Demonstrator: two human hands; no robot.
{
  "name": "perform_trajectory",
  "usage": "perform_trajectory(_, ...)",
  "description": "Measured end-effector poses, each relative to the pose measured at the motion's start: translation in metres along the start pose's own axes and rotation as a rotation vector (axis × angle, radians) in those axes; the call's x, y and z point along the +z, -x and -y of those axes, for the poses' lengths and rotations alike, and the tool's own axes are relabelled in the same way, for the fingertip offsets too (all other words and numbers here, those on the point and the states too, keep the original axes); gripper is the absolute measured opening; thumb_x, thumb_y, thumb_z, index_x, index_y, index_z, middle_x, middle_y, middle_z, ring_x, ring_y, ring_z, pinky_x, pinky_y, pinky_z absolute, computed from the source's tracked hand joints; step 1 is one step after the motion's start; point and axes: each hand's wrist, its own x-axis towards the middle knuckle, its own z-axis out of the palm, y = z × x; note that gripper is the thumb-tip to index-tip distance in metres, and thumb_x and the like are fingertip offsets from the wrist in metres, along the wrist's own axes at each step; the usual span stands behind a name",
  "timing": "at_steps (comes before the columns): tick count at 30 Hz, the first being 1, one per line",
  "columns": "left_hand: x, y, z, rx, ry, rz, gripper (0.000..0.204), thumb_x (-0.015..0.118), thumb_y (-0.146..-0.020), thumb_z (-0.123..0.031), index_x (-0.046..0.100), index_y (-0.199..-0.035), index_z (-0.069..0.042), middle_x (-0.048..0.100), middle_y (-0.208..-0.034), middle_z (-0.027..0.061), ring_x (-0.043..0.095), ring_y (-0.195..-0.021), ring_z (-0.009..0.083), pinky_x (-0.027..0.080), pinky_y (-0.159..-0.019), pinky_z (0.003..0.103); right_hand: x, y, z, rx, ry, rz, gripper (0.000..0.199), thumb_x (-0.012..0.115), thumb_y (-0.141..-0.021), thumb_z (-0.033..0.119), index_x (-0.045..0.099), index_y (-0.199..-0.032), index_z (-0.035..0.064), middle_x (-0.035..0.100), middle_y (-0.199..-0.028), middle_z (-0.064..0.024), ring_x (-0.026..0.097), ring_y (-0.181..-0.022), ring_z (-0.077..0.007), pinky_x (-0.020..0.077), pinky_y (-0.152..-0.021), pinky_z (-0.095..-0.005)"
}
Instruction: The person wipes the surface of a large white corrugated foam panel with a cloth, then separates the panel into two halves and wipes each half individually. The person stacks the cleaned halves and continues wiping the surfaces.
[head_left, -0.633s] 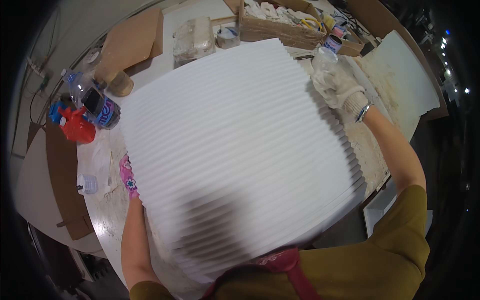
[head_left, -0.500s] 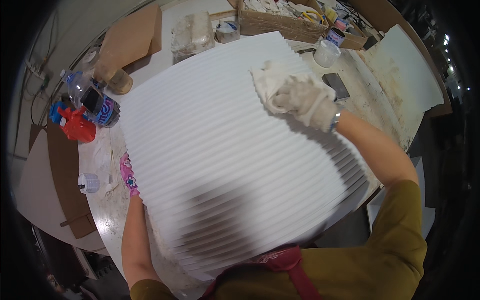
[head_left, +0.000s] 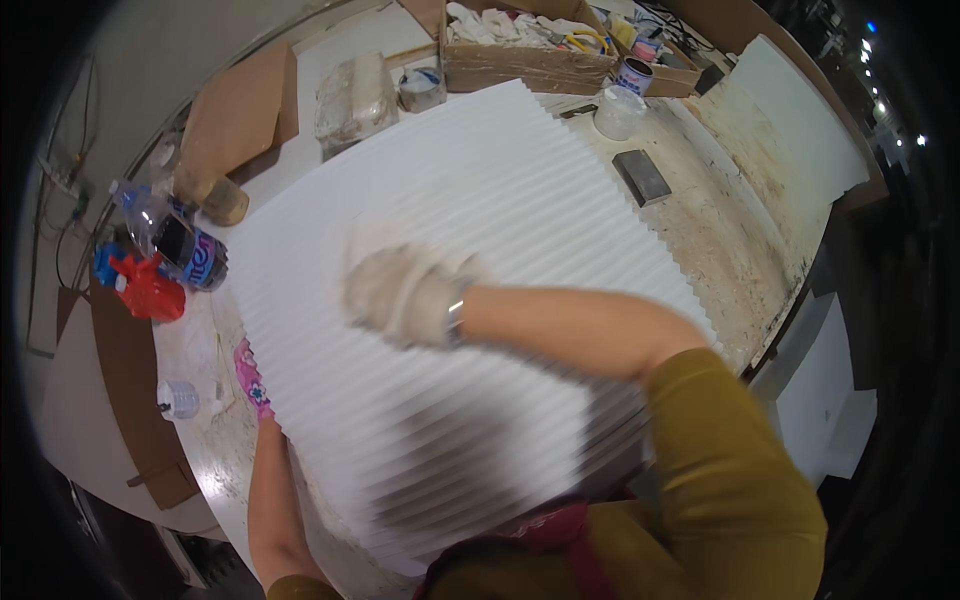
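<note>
A large white ribbed panel (head_left: 500, 180) with jagged side edges lies across the table in front of me. My right hand (head_left: 400, 300), in an off-white work glove, is over the middle of the panel and blurred by motion. It is closed on a white cloth (head_left: 470, 267), of which only smeared bits show around the glove. My left hand (head_left: 253, 382), in a pink flowered glove, is at the panel's left edge and touches it. Its fingers are mostly hidden by that edge.
Bottles (head_left: 195, 250), a red plastic bag (head_left: 148, 290) and a small clear cup (head_left: 180, 399) stand along the left. Behind the panel are a wrapped block (head_left: 355, 100), a tape roll (head_left: 421, 90) and a cardboard box (head_left: 530, 70). A grey block (head_left: 641, 177) and a white tub (head_left: 620, 112) are at right.
My right hand has swept from the panel's far right toward its middle left, with the cloth. My left hand stays at the left edge. The view has shifted slightly.
</note>
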Motion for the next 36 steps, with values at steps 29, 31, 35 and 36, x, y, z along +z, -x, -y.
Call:
perform_trajectory(29,0.01,0.03,-0.081,-0.011,-0.199,-0.001,0.024,0.051,-0.102,-0.018,0.068,-0.113,-0.004,0.067,-0.114,0.0163,0.064,-0.102,0.0331,0.051,-0.088,0.04,0.016,-0.221,0.128,-0.12,-0.481,-0.091,0.024,0.067,-0.088,0.022,0.073,-0.105,0.0066,0.071,-0.103,-0.018,0.069,-0.1,-0.0381,0.0549,-0.09,-0.0461)
perform_trajectory(31,0.012,0.029,-0.085,-0.026,-0.237,0.018,0.024,0.052,-0.101,-0.017,0.068,-0.113,-0.004,0.067,-0.114,0.0166,0.064,-0.102,0.0335,0.051,-0.088,0.041,0.022,-0.218,0.121,-0.143,-0.733,-0.148,0.025,0.066,-0.089,0.02,0.071,-0.109,0.0057,0.068,-0.116,-0.0205,0.065,-0.109,-0.0383,0.0518,-0.097,-0.0466)
perform_trajectory(35,0.015,0.031,-0.084,0.014,-0.302,0.048,0.024,0.051,-0.101,-0.017,0.068,-0.113,-0.005,0.067,-0.115,0.0168,0.064,-0.103,0.0341,0.051,-0.088,0.041,-0.007,-0.132,0.009,-0.161,-0.248,-0.458,0.032,0.069,-0.089,0.018,0.066,-0.118,0.0025,0.067,-0.119,-0.0162,0.063,-0.111,-0.0327,0.0526,-0.096,-0.0437)
perform_trajectory(36,0.016,0.03,-0.083,0.077,-0.315,0.054,0.024,0.051,-0.101,-0.016,0.069,-0.113,-0.006,0.067,-0.116,0.0165,0.064,-0.104,0.0341,0.052,-0.088,0.04,-0.022,-0.104,-0.025,-0.03,-0.322,-0.358,0.04,0.07,-0.092,0.02,0.061,-0.128,0.0043,0.062,-0.128,-0.0157,0.06,-0.117,-0.0304,0.0517,-0.101,-0.0422)
